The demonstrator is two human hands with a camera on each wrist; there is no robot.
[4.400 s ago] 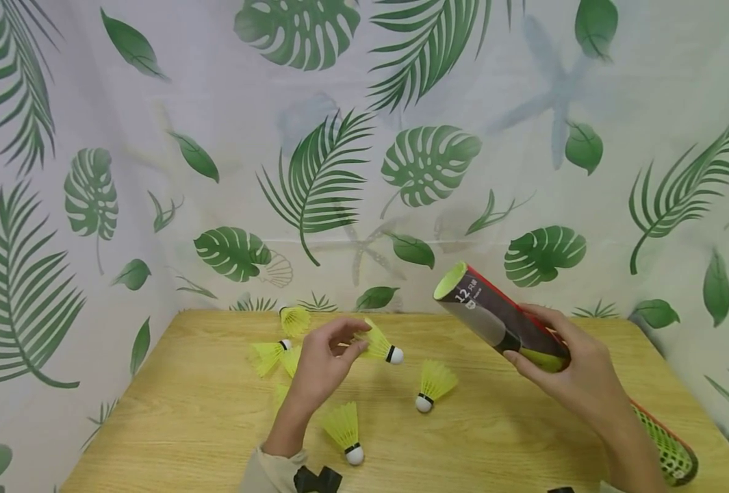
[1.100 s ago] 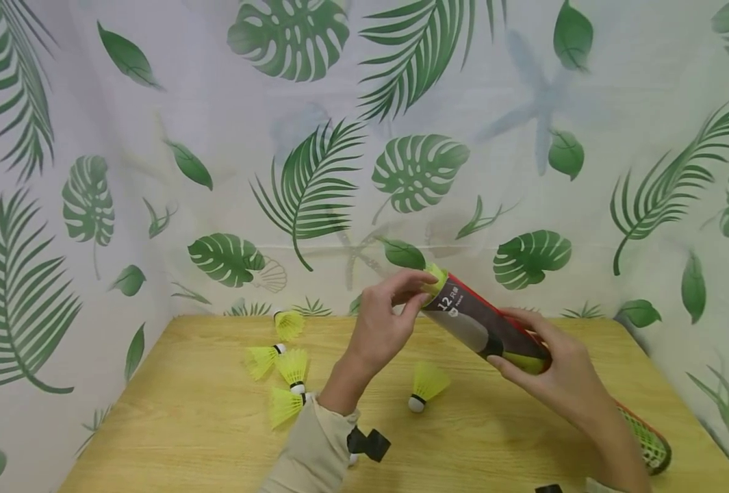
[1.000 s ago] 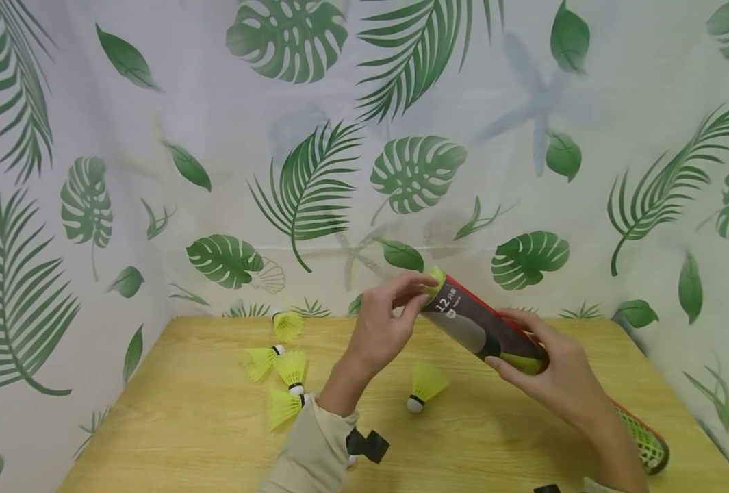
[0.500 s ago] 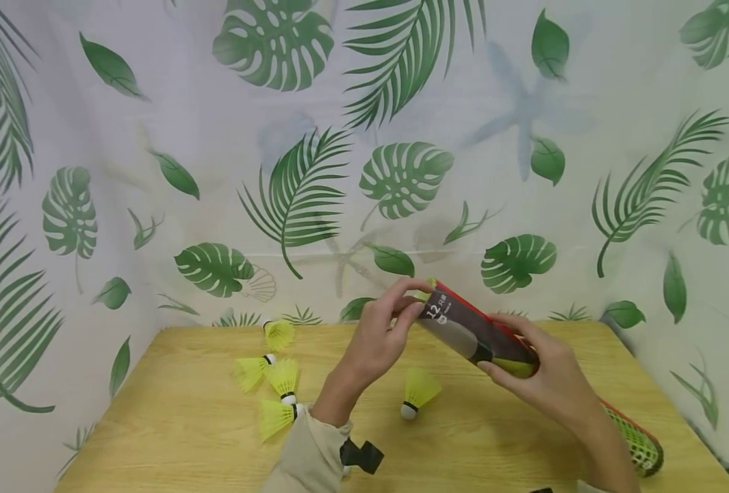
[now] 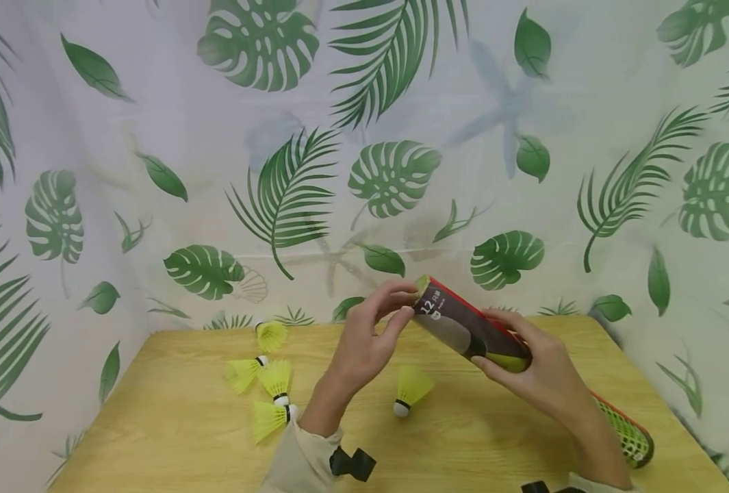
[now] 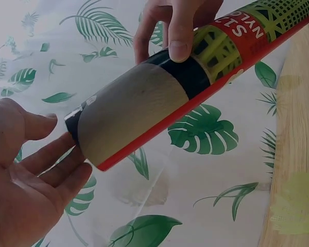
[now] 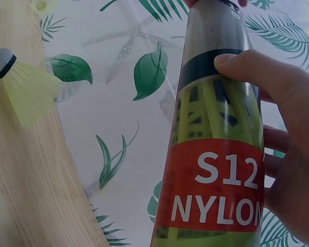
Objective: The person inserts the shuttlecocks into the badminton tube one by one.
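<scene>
My right hand grips a long shuttlecock tube, holding it tilted above the table with its mouth up to the left. The tube's mesh-patterned lower end shows beyond my right wrist. In the right wrist view, the thumb presses the dark band above the red "S12 NYLON" label. My left hand is at the tube's mouth. In the left wrist view, its fingers reach out to the rim, with the thumb apart. Yellow shows just inside the mouth; the tube's contents are partly hidden.
Several yellow shuttlecocks, one of them a shuttlecock with a white cork, lie on the left of the wooden table. A single shuttlecock lies below the tube. A leaf-printed cloth hangs behind the table.
My left hand has carried a shuttlecock from the table to the tube and pushed it in; its skirt no longer sticks out. My right hand has kept its grip on the tube.
</scene>
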